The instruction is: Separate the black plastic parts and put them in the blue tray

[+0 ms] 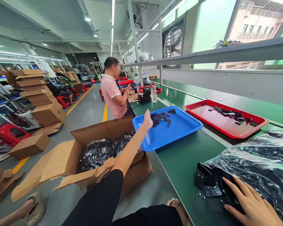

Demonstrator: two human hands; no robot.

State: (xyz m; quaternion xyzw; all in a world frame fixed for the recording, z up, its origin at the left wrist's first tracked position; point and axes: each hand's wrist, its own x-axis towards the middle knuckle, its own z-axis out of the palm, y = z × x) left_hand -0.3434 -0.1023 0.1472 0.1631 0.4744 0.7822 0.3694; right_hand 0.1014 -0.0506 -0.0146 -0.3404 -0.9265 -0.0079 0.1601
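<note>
My left hand [148,120] is over the near-left rim of a blue tray [151,142]. Its fingers look curled and mostly face away from me; what they hold, if anything, is hidden. Small black parts [159,119] lie in the tray just beside it. At lower right, my right hand [254,202] rests over a pile of flat black plates [205,177], thumb and fingers apart. A clear plastic bag [252,160] with dark contents lies against that hand.
A red tray [238,133] with black parts stands further back on the green table [179,166]. An open cardboard box [63,160] holding bagged black items is at the table's left. Beyond are a bottle [153,93] and a co-worker [113,91] in a pink shirt.
</note>
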